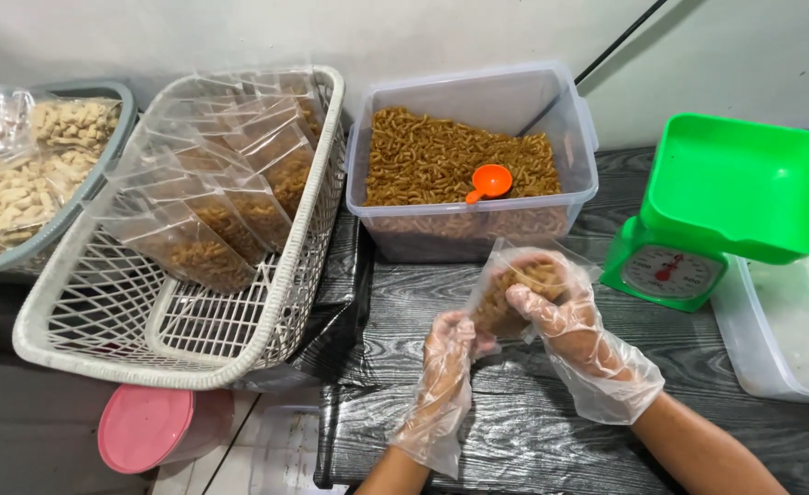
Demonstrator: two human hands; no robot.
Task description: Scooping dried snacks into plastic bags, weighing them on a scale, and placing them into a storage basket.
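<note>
While our right hand (551,307) pinches the snack bag (519,293) up top and our left hand (450,353) cups it underneath, both closed on it w/ loose gloves, it hangs just in front of the clear tub (473,156) (orange scoop (489,181) inside). Slippery plastic could let it tip, spilling brown curls. Bag's clear, crinkled, approx. half full.

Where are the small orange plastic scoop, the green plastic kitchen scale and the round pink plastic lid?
small orange plastic scoop (493,179), head view, on its bowl.
green plastic kitchen scale (739,183), head view, on its tray.
round pink plastic lid (144,427), head view, on its flat top.
</note>
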